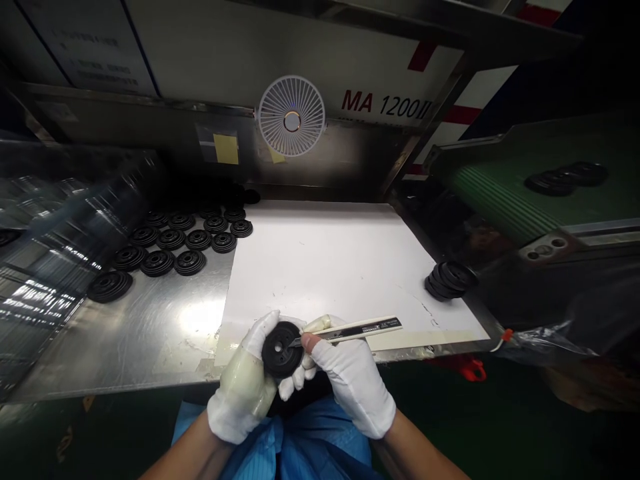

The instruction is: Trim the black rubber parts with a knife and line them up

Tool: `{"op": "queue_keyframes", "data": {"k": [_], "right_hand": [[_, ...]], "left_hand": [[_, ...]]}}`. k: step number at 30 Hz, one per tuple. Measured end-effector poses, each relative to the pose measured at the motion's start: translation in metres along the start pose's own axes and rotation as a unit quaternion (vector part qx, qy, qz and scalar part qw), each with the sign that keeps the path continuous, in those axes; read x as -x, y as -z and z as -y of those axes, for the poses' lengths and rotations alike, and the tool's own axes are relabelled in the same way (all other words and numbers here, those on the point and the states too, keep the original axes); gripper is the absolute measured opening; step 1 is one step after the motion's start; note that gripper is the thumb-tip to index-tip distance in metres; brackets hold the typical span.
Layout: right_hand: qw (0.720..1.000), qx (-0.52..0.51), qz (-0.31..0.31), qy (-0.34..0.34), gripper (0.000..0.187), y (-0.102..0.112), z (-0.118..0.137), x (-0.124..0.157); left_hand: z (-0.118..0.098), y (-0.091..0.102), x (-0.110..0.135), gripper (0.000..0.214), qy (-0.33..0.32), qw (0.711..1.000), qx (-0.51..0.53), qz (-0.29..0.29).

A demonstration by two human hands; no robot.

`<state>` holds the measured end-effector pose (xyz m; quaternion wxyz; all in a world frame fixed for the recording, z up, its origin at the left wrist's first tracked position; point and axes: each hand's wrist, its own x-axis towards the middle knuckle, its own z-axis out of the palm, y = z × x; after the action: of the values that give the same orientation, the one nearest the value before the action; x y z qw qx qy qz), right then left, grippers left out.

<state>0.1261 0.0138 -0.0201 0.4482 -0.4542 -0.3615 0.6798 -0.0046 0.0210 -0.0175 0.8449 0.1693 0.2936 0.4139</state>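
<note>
Both gloved hands are closed. The left hand grips a black ribbed disc, its fingers curled around the rim, and the right hand pinches a white utility knife, whose blade tip touches the disc beside its centre hole. The 2 hands hold the disc just above the front edge of a white board, which lies on a steel table. Rows of matching discs lie flat on the steel to the left of the board, and a leaning stack of discs sits on the board's right side. Farther right, 2 more discs rest on a green ribbed belt. A small white fan is fixed to the machine panel ahead.
</note>
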Motion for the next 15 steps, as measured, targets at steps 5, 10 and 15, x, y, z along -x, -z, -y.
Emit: {"op": "queue_keyframes", "data": {"k": [5, 10, 15], "right_hand": [[0.999, -0.012, -0.034, 0.020, 0.026, -0.0030, 0.0006, 0.0018], [1.000, -0.017, -0.024, -0.007, 0.032, -0.0046, 0.0027, 0.0021], [1.000, 0.004, -0.014, -0.012, 0.037, -0.0027, 0.0013, 0.0006]], "left_hand": [[0.0008, 0.0016, -0.0019, 0.060, -0.011, 1.000, 0.013, -0.005], [0.0010, 0.0003, -0.0002, 0.063, -0.008, 1.000, 0.002, -0.026], [0.0006, -0.0004, 0.0003, 0.063, -0.007, 1.000, 0.004, -0.023]]}}
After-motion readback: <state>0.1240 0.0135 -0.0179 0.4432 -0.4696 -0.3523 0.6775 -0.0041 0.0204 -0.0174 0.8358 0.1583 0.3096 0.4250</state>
